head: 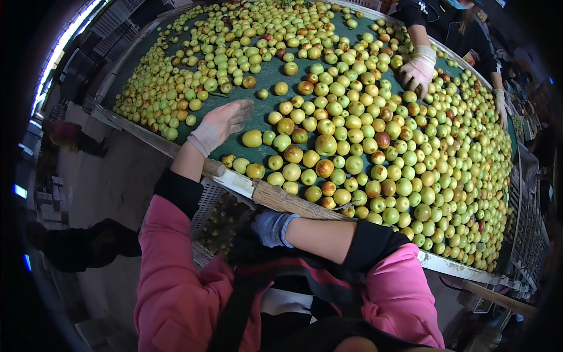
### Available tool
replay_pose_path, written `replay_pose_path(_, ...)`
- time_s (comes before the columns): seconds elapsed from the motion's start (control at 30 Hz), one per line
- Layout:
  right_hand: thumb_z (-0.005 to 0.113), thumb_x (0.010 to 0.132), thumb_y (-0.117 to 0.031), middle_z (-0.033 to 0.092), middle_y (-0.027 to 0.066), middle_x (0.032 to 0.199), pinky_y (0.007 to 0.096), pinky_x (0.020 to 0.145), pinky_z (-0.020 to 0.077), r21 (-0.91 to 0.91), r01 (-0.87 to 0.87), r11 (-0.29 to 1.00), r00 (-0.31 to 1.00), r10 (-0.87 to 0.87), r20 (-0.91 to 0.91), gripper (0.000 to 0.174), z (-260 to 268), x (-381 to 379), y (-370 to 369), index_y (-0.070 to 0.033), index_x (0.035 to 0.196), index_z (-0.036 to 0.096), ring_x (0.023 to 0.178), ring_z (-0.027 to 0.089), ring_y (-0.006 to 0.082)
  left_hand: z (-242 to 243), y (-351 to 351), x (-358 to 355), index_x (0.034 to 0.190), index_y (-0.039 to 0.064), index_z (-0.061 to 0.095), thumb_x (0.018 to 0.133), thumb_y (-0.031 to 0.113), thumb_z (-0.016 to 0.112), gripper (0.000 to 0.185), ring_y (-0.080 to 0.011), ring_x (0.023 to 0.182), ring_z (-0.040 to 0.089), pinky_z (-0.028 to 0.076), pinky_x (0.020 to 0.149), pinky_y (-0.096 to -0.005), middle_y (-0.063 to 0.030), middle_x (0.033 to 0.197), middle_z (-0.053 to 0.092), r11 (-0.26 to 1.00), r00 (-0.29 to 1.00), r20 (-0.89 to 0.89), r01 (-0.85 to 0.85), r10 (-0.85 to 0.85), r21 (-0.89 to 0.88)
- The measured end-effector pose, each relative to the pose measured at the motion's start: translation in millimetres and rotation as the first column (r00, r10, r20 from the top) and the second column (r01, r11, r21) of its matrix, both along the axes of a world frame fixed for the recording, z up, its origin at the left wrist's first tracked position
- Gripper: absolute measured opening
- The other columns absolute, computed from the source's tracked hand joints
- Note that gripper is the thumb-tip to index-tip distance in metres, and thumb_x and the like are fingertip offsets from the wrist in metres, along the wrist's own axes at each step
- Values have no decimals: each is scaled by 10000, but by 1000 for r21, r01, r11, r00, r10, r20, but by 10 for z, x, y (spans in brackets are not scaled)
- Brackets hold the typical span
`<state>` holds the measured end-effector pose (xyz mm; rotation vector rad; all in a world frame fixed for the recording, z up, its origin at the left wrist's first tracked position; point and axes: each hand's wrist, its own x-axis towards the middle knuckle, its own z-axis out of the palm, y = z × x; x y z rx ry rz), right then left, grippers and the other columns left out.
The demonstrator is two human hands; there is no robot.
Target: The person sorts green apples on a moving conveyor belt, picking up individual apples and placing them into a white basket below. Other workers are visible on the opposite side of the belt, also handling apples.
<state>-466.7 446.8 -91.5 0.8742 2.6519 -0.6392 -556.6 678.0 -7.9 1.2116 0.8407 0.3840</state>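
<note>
Many green and reddish-brown jujubes (325, 145) lie loose on a green sorting table (259, 105). My left hand (222, 125), in a pale glove, is held over the table near its front left edge, fingers extended and a little blurred, with nothing seen in it. My right hand (272, 229), in a blue-grey glove, is below the table's front rim, above a white plastic crate (209, 198) with jujubes in it. Its fingers are in shadow, so what they hold cannot be told.
The table's raised rim (286, 200) has a wooden strip in front of me. Across the table a co-worker's gloved hand (420, 70) touches the fruit, and another gloved hand (501, 110) rests at the far right edge. Stacked crates (110, 31) stand at the back left.
</note>
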Motion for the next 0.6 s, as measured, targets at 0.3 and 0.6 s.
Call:
replay_pose_path(0.3, 606, 809, -231, 700, 158, 1041, 455, 811, 526, 60, 54, 997, 998, -55, 15, 284, -2, -24, 28, -82, 1020, 724, 971, 667, 324, 307, -815, -243, 1223, 115, 590, 946, 383, 483, 400, -284, 1120, 574, 313, 1066, -507, -103, 1273, 594, 552, 460, -886, 725, 56, 412)
replay_pose_path(0.6, 594, 782, -208, 678, 179, 995, 472, 774, 518, 53, 103, 993, 989, -97, -113, 294, -135, -60, 60, -73, 1028, 679, 882, 662, 354, 196, -575, 514, 1152, 209, 664, 809, 287, 652, 352, -277, 1028, 622, 481, 909, -420, -40, 1129, 673, 190, 578, -814, 795, 55, 577)
